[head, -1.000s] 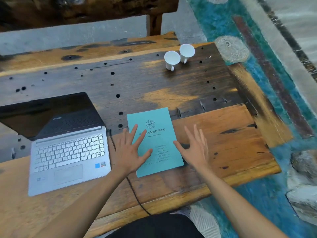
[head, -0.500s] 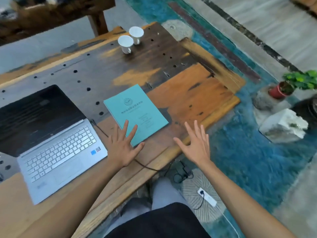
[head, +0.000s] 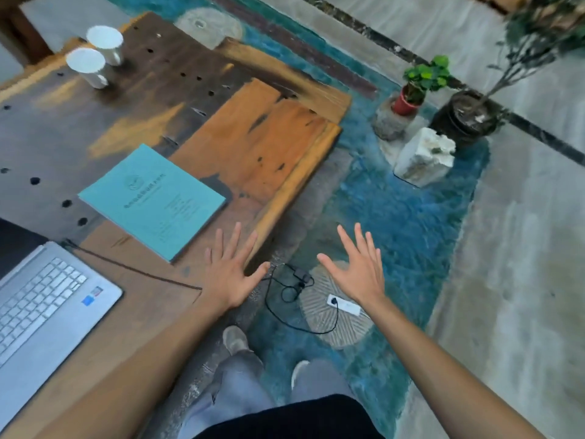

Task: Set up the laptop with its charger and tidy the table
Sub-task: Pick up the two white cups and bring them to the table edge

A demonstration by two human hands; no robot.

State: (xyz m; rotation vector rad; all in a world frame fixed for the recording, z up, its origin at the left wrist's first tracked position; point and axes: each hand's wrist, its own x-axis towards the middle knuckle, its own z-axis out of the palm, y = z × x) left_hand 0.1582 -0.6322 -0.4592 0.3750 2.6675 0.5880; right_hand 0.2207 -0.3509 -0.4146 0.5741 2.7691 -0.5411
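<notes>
A: Both hands, left hand (head: 229, 277) and right hand (head: 356, 274), are spread flat; each grip holds nothing.

B: The black charger brick (head: 300, 275) lies on the blue rug; next, pick it up, I think; the silver laptop (head: 41, 312) sits on the wooden table (head: 253, 137).

A round emblem and lines of print are carried on the booklet (head: 152, 201), too blurred to be read. Right of the laptop (head: 47, 312) keyboard, two small stickers are seen, equally illegible.
</notes>
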